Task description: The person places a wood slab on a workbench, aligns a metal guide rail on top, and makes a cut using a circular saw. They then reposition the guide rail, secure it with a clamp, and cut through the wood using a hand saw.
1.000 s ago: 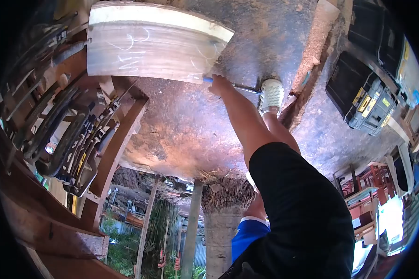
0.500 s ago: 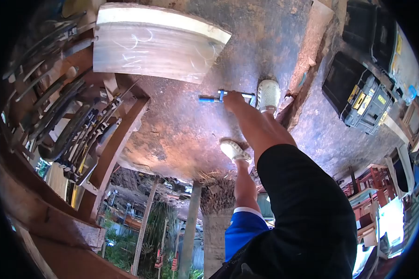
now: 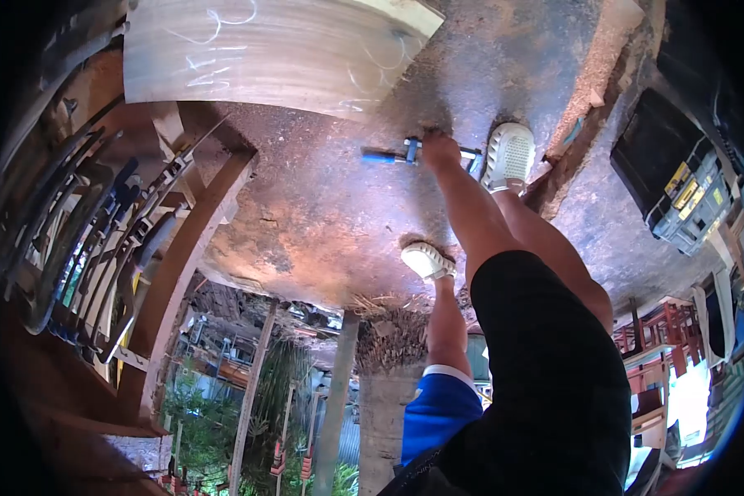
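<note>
One clamp: a slim, silvery metal bar clamp (image 3: 412, 152) with a bright blue handle (image 3: 380, 157) at one end, low over the stained brown-grey concrete-like floor (image 3: 322, 207); whether it touches the floor, I cannot tell.
Handling: probably stiff, sturdy and weighty for its slimness; the bare metal may slip a little, while nothing about it looks fragile.
Hold: the bar near its middle seems the balanced place; the handle offers a second grip.
Hands: the right hand (image 3: 442, 153) has its fingers wrapped around the bar, as far as the view shows; the left hand is out of view, so its state cannot be told.
Shoes: one pale, perforated right shoe (image 3: 511, 155) stands just beside the clamp's far end, the tightest obstacle; a matching left shoe (image 3: 427, 260) is planted further back.
Board: a wide, light-brown wooden board (image 3: 273, 70) with white scrawled marks lies near the handle end.
Strip: a rough reddish-brown strip of wood (image 3: 591, 91) runs beyond the right shoe.
Edges: a row of dark metal clamps (image 3: 74, 248) crowds the left; a black-and-grey plastic toolbox (image 3: 690, 207) with yellow labels sits right, well apart.
</note>
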`<state>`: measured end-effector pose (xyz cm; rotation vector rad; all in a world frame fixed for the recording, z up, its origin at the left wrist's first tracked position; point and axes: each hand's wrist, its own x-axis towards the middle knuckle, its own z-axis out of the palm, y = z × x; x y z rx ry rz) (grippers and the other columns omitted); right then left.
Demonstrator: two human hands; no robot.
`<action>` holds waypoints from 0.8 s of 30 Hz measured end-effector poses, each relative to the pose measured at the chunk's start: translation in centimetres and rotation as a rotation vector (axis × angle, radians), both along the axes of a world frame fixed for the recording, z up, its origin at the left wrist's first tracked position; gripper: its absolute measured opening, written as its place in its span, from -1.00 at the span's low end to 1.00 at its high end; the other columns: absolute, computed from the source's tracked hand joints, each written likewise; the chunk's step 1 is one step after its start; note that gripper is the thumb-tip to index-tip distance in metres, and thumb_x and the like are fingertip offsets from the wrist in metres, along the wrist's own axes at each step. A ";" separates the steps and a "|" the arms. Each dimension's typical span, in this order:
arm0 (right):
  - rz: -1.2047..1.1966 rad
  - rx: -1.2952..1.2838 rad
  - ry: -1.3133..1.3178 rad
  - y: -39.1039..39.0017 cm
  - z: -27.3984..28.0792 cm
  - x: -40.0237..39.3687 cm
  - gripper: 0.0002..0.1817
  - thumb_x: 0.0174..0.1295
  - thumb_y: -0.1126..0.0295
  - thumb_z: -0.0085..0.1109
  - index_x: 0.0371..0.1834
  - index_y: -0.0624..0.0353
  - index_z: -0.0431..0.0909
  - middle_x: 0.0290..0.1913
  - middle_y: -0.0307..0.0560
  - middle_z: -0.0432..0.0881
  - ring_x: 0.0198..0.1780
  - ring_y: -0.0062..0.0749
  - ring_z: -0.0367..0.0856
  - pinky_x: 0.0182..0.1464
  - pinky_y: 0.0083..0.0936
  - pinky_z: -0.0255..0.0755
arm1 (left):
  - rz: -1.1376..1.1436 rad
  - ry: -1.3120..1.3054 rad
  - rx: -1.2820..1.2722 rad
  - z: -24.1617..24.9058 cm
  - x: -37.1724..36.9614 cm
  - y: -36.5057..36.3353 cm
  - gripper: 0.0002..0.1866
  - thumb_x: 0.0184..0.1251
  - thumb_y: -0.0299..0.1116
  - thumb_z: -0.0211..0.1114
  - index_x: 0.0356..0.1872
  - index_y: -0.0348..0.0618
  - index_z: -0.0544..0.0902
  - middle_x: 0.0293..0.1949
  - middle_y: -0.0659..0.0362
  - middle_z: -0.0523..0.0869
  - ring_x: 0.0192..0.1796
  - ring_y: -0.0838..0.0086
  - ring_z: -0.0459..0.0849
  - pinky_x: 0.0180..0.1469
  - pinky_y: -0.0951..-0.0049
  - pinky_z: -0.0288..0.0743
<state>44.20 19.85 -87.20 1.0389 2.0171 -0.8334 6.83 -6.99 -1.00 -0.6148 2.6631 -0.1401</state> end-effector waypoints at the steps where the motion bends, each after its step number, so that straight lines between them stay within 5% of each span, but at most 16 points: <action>1: 0.070 -0.043 0.017 0.3 -0.3 -0.2 -0.71 0.26 0.38 -0.08 -0.08 0.23 0.60 -0.01 0.15 0.62 -0.02 -0.03 0.66 -0.05 -0.16 0.61 | 0.001 0.017 -0.005 0.1 -0.2 0.3 -0.25 0.37 -0.15 0.22 0.51 0.07 0.07 0.52 0.01 0.05 0.44 0.12 0.22 0.38 0.21 0.22; 4: 0.116 -0.046 0.036 0.5 0.2 -1.4 -0.67 0.27 0.39 -0.11 0.00 0.24 0.57 -0.04 0.17 0.65 -0.04 -0.06 0.68 -0.09 -0.14 0.61 | 0.026 0.056 -0.013 0.6 -0.2 0.5 -0.25 0.37 -0.14 0.22 0.51 0.08 0.08 0.52 0.01 0.05 0.43 0.12 0.23 0.38 0.21 0.23; 6: 0.458 -0.219 0.155 1.4 1.9 -1.1 -0.63 0.29 0.38 -0.14 0.11 0.21 0.50 -0.10 0.18 0.66 -0.08 -0.04 0.69 -0.11 -0.09 0.59 | 0.053 0.051 -0.009 0.8 -0.3 0.6 -0.25 0.37 -0.14 0.23 0.51 0.09 0.09 0.52 0.01 0.05 0.43 0.12 0.23 0.37 0.21 0.23; 8: 0.163 -0.292 0.230 0.2 2.0 0.6 -0.65 0.28 0.37 -0.12 0.09 0.14 0.48 -0.15 0.19 0.67 -0.10 0.03 0.68 -0.10 -0.06 0.55 | 0.075 0.056 0.047 -0.2 0.1 0.5 -0.26 0.37 -0.14 0.23 0.51 0.10 0.10 0.51 0.01 0.06 0.42 0.11 0.24 0.37 0.21 0.24; 14: -0.105 -0.159 0.199 15.0 17.0 2.7 -0.79 0.30 0.24 -0.04 -0.20 0.13 0.47 -0.26 0.14 0.66 -0.15 0.08 0.65 -0.12 -0.06 0.50 | 0.059 0.044 0.248 -1.4 -1.7 4.3 -0.27 0.37 -0.13 0.23 0.51 0.12 0.12 0.51 0.02 0.06 0.42 0.11 0.26 0.36 0.20 0.25; 17: -0.354 0.091 0.445 24.0 23.2 7.9 -0.69 0.32 0.10 -0.02 -0.19 0.13 0.47 -0.14 0.14 0.62 -0.06 0.08 0.60 -0.04 -0.13 0.46 | 0.022 0.025 0.379 -1.6 -3.1 8.3 -0.27 0.37 -0.12 0.23 0.50 0.13 0.13 0.51 0.02 0.06 0.41 0.11 0.27 0.35 0.20 0.26; 20: -0.743 0.183 0.697 34.4 28.3 13.9 -0.69 0.31 0.18 0.03 -0.01 0.12 0.52 -0.03 0.15 0.61 0.01 0.05 0.59 0.06 -0.22 0.45 | -0.014 0.072 0.488 1.2 -3.2 12.3 -0.28 0.37 -0.12 0.24 0.50 0.14 0.14 0.51 0.02 0.06 0.41 0.10 0.28 0.35 0.20 0.27; 23: -0.755 0.747 0.562 44.1 33.7 18.9 -0.67 0.38 0.17 -0.09 -0.04 0.16 0.54 -0.04 0.25 0.59 0.02 0.12 0.56 0.08 -0.14 0.42 | -0.034 0.136 0.567 4.6 -2.4 15.6 -0.28 0.37 -0.11 0.24 0.50 0.15 0.15 0.51 0.02 0.07 0.40 0.10 0.28 0.34 0.20 0.28; 24: -0.782 0.727 0.418 47.4 36.5 20.0 -0.65 0.34 0.19 -0.09 -0.01 0.19 0.53 -0.01 0.16 0.60 0.08 0.05 0.54 0.15 -0.15 0.39 | -0.274 0.153 0.516 4.4 -1.5 16.0 -0.33 0.39 -0.19 0.22 0.47 -0.03 0.20 0.44 -0.05 0.23 0.29 0.06 0.40 0.30 0.17 0.32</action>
